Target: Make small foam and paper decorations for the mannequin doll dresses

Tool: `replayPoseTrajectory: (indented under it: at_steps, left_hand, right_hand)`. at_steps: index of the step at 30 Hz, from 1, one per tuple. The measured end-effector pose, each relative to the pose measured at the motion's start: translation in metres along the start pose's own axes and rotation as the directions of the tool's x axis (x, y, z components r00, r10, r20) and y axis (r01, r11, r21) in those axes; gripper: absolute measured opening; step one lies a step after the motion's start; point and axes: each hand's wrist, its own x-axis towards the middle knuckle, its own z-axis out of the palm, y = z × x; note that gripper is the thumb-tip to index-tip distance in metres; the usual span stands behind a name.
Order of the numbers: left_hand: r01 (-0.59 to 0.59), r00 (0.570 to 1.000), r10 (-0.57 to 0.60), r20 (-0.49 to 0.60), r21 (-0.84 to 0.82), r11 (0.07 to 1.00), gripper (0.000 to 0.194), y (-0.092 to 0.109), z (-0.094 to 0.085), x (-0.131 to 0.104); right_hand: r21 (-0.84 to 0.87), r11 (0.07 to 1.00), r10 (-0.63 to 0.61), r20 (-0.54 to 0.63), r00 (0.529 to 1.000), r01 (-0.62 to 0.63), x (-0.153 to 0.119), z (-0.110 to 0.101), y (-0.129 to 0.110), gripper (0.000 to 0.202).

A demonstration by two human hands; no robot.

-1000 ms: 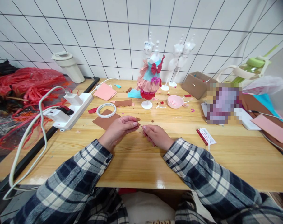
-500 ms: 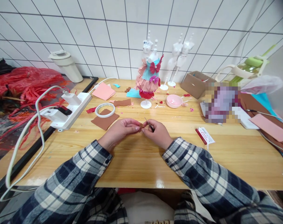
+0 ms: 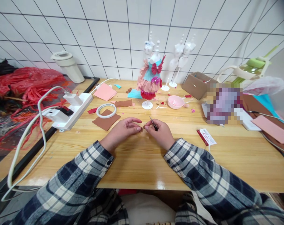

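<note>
My left hand (image 3: 125, 131) pinches a tiny piece of brown paper (image 3: 141, 130) between thumb and fingers, over the middle of the wooden table. Just across a narrow gap is my right hand (image 3: 162, 135), its thumb and forefinger pinched at a small brown bit (image 3: 144, 127). Dark pointed tweezers (image 3: 153, 123) are tucked in the right hand, tip slanting up and left. Whether the two brown bits are one piece is too small to tell. Behind the left hand lie a brown paper square (image 3: 106, 124) and a white tape roll (image 3: 106, 106).
A mannequin in a pink and blue paper dress (image 3: 151, 75) stands behind my hands, beside a pink bowl (image 3: 176, 102). A white power strip (image 3: 73, 114) with cables lies left. A cardboard box (image 3: 195, 86) and a red-and-white tag (image 3: 206, 137) are to the right.
My hands have drawn slightly apart, opening a small gap between the fingertips. The tweezers in my right hand show more clearly. The view has shifted slightly.
</note>
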Motion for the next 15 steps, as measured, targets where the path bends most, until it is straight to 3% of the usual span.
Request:
replayPoseTrajectory:
  at_steps: [4,11,15]
  left_hand:
    - [-0.022,1.000,0.020,-0.022,-0.061,0.998,0.044,0.0015,0.0045,0.0005]
    - [-0.048,0.999,0.049,-0.006,0.066,0.997,0.032,-0.0033,0.0037,0.0011]
    - [-0.062,0.998,0.059,0.026,0.124,0.990,0.034,0.0005,0.0046,0.0000]
  right_hand:
    - [0.115,0.993,0.016,-0.049,0.999,-0.011,0.0006,0.0013,0.0032,0.022]
    - [0.157,0.987,-0.029,0.073,0.997,0.017,-0.0026,0.0049,0.0015,0.020]
    - [0.157,0.987,-0.041,0.049,0.998,0.033,-0.0014,0.0053,0.0033,0.018]
